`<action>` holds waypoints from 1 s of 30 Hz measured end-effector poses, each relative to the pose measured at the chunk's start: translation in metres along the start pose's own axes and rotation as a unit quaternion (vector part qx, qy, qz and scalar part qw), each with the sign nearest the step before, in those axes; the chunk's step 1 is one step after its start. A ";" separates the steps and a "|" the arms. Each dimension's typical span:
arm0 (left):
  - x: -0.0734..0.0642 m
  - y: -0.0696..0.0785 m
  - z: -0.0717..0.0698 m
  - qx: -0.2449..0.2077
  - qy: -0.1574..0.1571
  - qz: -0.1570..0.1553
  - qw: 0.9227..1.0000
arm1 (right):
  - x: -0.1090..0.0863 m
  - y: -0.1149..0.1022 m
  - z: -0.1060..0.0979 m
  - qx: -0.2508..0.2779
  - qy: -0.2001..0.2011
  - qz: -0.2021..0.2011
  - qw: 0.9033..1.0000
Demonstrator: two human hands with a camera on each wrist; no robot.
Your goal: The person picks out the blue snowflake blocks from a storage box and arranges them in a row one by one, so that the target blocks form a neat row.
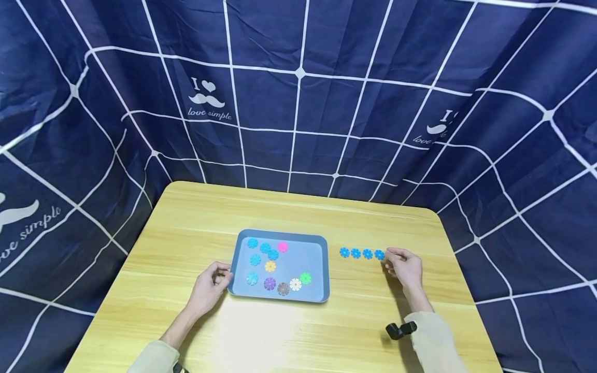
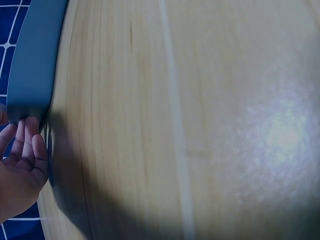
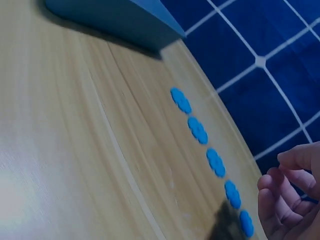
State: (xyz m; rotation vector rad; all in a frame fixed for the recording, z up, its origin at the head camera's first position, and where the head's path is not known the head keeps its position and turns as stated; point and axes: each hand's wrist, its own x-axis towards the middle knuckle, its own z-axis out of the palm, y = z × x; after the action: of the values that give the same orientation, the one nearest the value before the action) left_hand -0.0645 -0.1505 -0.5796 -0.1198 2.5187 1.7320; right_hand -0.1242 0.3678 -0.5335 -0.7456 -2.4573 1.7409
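A grey-blue tray (image 1: 303,256) lies on the table with several flower-shaped plastic discs on it, among them a pink disc (image 1: 282,247), an orange disc (image 1: 270,266) and a green disc (image 1: 305,278). My left hand (image 1: 212,285) grips the tray's left edge, its fingers curled against the outer wall (image 2: 35,60). To the right of the tray, several blue discs (image 1: 356,253) form a straight row. My right hand (image 1: 404,265) is at the row's right end, loosely curled and holding nothing, close by the last blue disc (image 3: 246,223), which it hides in the head view.
The light wooden table (image 1: 373,217) carries the tray and the row. Dark blue curtains (image 1: 298,103) with white grid lines hang behind and on both sides. A black camera mount (image 1: 401,330) sits on the right sleeve.
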 end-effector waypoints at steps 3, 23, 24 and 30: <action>0.000 0.000 0.000 -0.003 -0.002 -0.002 1.000 | -0.006 -0.004 0.008 0.009 -0.006 -0.015 1.000; 0.000 0.001 0.000 0.005 -0.001 0.004 1.000 | -0.059 -0.033 0.095 -0.001 -0.111 -0.112 0.988; 0.000 0.001 0.000 0.004 -0.001 0.004 1.000 | -0.061 -0.034 0.099 -0.003 -0.116 -0.116 0.986; 0.000 0.001 -0.001 0.004 -0.001 0.003 1.000 | -0.078 -0.041 0.124 -0.019 -0.161 -0.127 0.979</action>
State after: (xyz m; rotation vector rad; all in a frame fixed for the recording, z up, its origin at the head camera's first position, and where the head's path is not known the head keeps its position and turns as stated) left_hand -0.0647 -0.1507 -0.5783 -0.1101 2.5266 1.7214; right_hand -0.1072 0.2169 -0.5243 -0.1438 -2.6434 1.8417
